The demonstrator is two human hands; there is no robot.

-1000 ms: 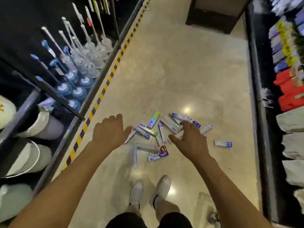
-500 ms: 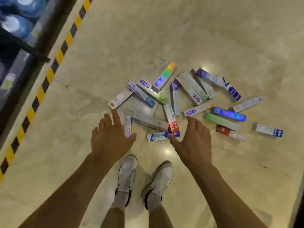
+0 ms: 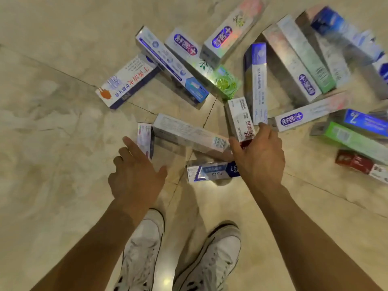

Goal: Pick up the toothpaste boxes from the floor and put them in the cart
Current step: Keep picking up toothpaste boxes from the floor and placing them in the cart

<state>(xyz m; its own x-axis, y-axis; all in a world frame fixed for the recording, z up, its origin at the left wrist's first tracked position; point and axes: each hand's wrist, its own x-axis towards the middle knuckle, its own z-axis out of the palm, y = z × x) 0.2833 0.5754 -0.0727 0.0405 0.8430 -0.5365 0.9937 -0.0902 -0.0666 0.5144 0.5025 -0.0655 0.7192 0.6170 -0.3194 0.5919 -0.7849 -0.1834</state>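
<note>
Polished beige marble floor (image 3: 63, 143), tile seams crossing it. Left hand (image 3: 134, 177) spread and empty, fingertips at a small upright-lying box (image 3: 144, 139); right hand (image 3: 260, 158) spread over the red-ended box (image 3: 241, 120) and blue-white box (image 3: 210, 171), gripping nothing. Remaining toothpaste boxes (image 3: 231, 66) scattered beyond both hands; white shoes (image 3: 144, 248) below.

A glossy beige marble-patterned floor (image 3: 63, 143) is filling the whole view. Thin dark joint lines (image 3: 207, 120) are crossing it, meeting near the middle. Overhead light is reflecting softly off the polished tiles, and a small bright glint (image 3: 167, 282) is showing at the near edge.
</note>
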